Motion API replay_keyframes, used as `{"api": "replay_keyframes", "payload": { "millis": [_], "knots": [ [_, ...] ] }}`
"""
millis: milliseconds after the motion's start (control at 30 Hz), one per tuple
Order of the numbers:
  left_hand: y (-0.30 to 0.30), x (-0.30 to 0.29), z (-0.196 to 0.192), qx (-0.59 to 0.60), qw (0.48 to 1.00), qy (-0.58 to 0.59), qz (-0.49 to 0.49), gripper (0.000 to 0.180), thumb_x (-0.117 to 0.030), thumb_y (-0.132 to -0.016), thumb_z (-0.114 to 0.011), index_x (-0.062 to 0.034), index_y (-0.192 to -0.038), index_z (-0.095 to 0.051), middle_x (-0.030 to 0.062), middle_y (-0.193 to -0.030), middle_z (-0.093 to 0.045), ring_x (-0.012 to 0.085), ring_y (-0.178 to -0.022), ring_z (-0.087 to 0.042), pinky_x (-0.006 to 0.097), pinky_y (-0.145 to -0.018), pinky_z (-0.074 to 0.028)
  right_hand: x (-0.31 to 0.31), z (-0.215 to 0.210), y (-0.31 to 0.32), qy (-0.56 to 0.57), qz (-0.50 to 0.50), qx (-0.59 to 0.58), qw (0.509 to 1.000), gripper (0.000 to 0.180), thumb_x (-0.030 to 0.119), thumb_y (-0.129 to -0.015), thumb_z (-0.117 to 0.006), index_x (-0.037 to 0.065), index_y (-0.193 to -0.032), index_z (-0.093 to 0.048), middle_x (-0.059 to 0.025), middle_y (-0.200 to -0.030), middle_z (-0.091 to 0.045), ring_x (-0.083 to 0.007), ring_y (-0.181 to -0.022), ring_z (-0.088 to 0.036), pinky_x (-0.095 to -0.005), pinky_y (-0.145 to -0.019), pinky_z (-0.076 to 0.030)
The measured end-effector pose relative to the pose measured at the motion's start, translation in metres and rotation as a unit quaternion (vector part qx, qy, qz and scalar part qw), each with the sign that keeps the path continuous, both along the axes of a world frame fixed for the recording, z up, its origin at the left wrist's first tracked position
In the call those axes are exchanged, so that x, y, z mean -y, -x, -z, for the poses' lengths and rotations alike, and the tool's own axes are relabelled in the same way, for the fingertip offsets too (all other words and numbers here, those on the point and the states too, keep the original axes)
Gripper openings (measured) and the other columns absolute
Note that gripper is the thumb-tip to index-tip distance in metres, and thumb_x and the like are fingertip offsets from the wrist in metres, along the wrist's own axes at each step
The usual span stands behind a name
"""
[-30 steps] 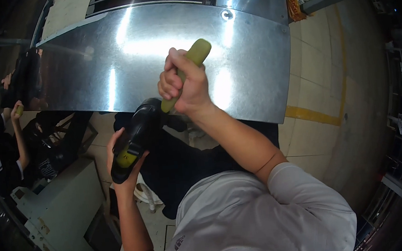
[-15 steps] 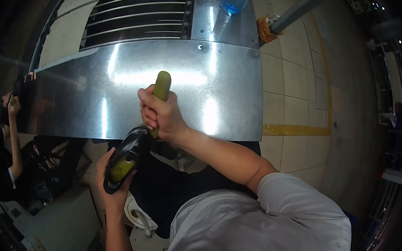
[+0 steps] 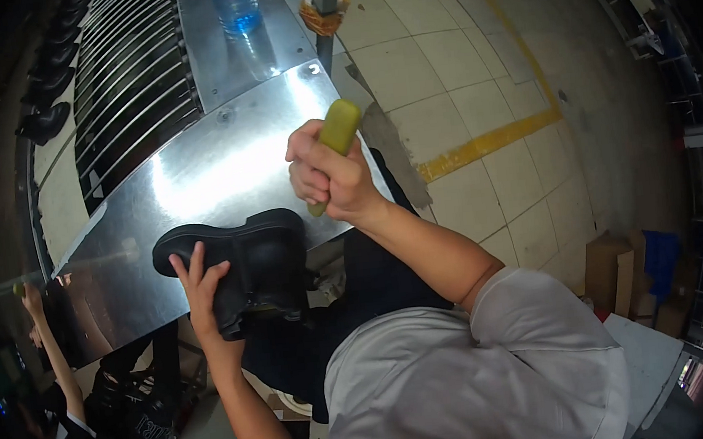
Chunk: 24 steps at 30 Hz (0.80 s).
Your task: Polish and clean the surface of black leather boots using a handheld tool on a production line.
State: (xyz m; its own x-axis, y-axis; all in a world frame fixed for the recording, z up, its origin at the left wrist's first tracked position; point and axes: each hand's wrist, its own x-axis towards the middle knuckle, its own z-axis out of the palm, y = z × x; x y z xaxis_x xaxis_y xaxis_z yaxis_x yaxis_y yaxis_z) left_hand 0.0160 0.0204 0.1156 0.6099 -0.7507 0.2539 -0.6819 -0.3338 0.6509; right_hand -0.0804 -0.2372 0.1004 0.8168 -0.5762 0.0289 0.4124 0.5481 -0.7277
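At the near edge of the shiny silver metal table (image 3: 124, 279): a black, thick-soled ankle boot (image 3: 262, 258) lay turned on its side, toe to the left, sole away from the person, opening toward the lap; whether it touched the table could not be told.
Left hand (image 3: 199, 293): reached up from below with its fingers spread apart against the boot's side, near the toe.
Right hand (image 3: 332, 175): was closed in a fist, fingers wrapped around a yellow-green, round-ended bar (image 3: 341, 124), which stuck out above and below the fist, apart from the boot.
Far side: a rack of dark metal bars (image 3: 135, 79) adjoined the table, with a row of black shoes (image 3: 44, 122) to its left and a clear, blue-tinted plastic bottle (image 3: 236, 6) to its right.
Left rim: a co-worker's raised hand (image 3: 33, 303) held something small and green.
Floor: pale tiles (image 3: 458, 95) bore a yellow stripe (image 3: 488, 145).
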Motion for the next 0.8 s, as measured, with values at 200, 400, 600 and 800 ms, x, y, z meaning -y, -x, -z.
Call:
{"api": "replay_keyframes", "payload": {
  "millis": [200,400,600,800],
  "knots": [
    [-0.007,0.014,0.0,-0.002,1.0,-0.018,0.02,0.048,-0.014,-0.082,-0.081,-0.0077,-0.125,-0.062,0.0168,-0.158,-0.048,0.0445,-0.157,-0.021,0.055,-0.125,-0.02,-0.005,0.019,-0.001,-0.076,0.0,0.024,0.997,0.024,0.024,-0.104,-0.061,0.004,-0.09,-0.059,0.0025,-0.052,-0.038,-0.0074,-0.04,-0.035,-0.0258,-0.041,-0.031],
    [-0.012,0.015,0.009,-0.018,1.0,0.006,-0.001,0.045,-0.016,-0.083,-0.081,-0.0073,-0.123,-0.062,0.0168,-0.159,-0.046,0.0448,-0.157,-0.019,0.055,-0.126,-0.018,-0.017,0.027,-0.012,-0.08,-0.008,-0.003,0.997,0.022,0.022,-0.105,-0.058,0.006,-0.09,-0.058,0.0026,-0.053,-0.038,-0.008,-0.04,-0.036,-0.026,-0.041,-0.032],
    [-0.004,0.007,0.028,-0.012,0.997,0.067,-0.021,0.039,-0.017,-0.086,-0.079,-0.0101,-0.122,-0.064,0.0201,-0.159,-0.045,0.0488,-0.156,-0.017,0.057,-0.125,-0.018,-0.027,0.023,-0.012,-0.023,-0.003,-0.069,0.997,0.022,0.022,-0.104,-0.061,0.006,-0.088,-0.057,0.0024,-0.055,-0.039,-0.008,-0.041,-0.036,-0.0254,-0.042,-0.033],
    [0.016,-0.002,0.035,-0.011,0.995,0.093,-0.043,0.05,-0.013,-0.075,-0.085,-0.0153,-0.121,-0.067,0.0169,-0.157,-0.047,0.0513,-0.156,-0.016,0.059,-0.124,-0.019,-0.016,0.009,-0.024,-0.001,-0.063,-0.124,0.99,0.023,0.021,-0.103,-0.062,0.005,-0.087,-0.057,0.0023,-0.054,-0.038,-0.0077,-0.042,-0.035,-0.0256,-0.042,-0.032]
  ]
}}
